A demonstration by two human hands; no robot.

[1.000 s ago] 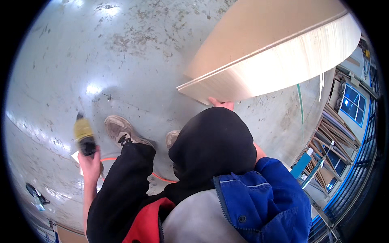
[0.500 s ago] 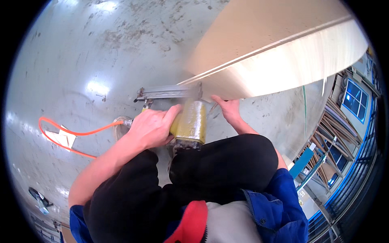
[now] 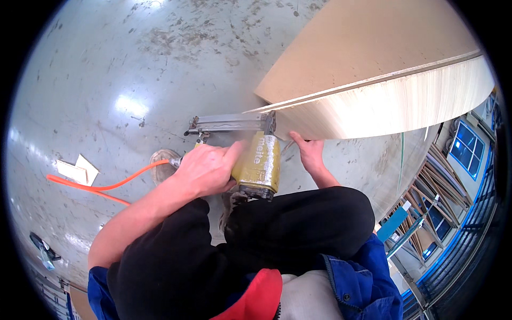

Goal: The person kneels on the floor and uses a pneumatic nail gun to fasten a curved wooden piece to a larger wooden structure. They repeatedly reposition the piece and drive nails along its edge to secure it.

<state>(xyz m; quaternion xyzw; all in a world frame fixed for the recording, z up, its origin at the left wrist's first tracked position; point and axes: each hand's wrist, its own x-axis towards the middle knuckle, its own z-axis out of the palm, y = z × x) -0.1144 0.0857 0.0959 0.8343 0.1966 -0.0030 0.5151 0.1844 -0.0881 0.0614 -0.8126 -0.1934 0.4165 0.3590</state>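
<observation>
My left hand [image 3: 207, 166] is closed round the handle of a worn yellow nail gun [image 3: 258, 165] with a long grey magazine [image 3: 226, 123] reaching left. Its nose meets the near left corner of a large board assembly. That assembly has a broad brown panel [image 3: 368, 45] and a pale, wood-grained panel [image 3: 384, 101] joined along a long edge. Under the pale panel's lower edge, near that corner, is my right hand [image 3: 312, 156]. Its thumb points toward the corner, and the other fingers curl at the edge, partly hidden behind it.
An orange air hose [image 3: 114, 186] runs left from the gun over the scuffed grey floor [image 3: 176, 69]. Pale board scraps [image 3: 78, 169] lie beside it. My shoe [image 3: 162, 166] is below the magazine. Long wood strips [image 3: 440, 176] lean at the right, near a blue-framed window [image 3: 467, 141].
The boards, gun and both hands appear slightly farther right and lower as the view shifts. The gun stays at the board corner, and both hands keep their places on gun and panel.
</observation>
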